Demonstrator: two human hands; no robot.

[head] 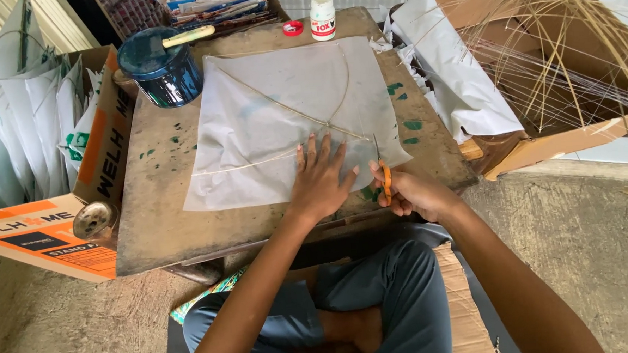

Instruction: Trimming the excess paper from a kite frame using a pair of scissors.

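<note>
Your left hand (321,180) lies flat, fingers spread, pressing the white kite paper (290,121) onto the low wooden table (156,204). Your right hand (410,190) is closed around orange-handled scissors (383,173), blades pointing up at the sheet's near right edge. 2 thin bamboo sticks (290,108), 1 bowed, cross the paper. Beyond it stand a dark blue paint can (162,66), a white glue bottle (322,17) and its red cap (293,28). A cardboard box (573,133) of bamboo strips sits right.

Likely a kite-making workshop, bamboo strips (556,53), glue bottle (322,16), stacked paper (36,118)
</note>
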